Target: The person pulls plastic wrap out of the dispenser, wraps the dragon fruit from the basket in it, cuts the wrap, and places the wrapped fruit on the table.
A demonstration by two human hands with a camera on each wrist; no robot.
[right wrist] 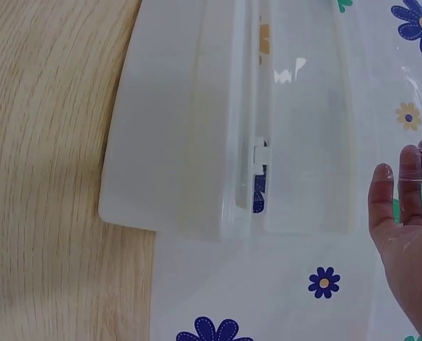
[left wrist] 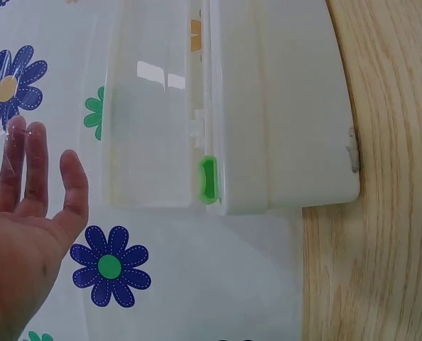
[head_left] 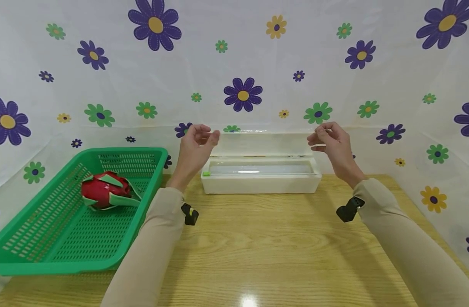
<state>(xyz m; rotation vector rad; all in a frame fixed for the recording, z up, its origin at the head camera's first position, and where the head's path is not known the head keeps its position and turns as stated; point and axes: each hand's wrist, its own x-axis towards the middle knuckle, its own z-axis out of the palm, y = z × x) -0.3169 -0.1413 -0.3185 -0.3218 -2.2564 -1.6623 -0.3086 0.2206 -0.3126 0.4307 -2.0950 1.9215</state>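
A white cling film dispenser stands at the back of the wooden table with its clear lid raised. A green slider sits at its left end. My left hand and right hand are raised above the box's two ends, fingers and thumbs pinched together. A thin clear film stretches between them, with a faint glossy edge showing. In the wrist views the film lies over the fingertips of the left hand and over the fingertips of the right, with the dispenser below.
At the left a green plastic basket holds a red dragon fruit. The wooden table spreads in front of the dispenser. A flowered white sheet forms the walls behind and at both sides.
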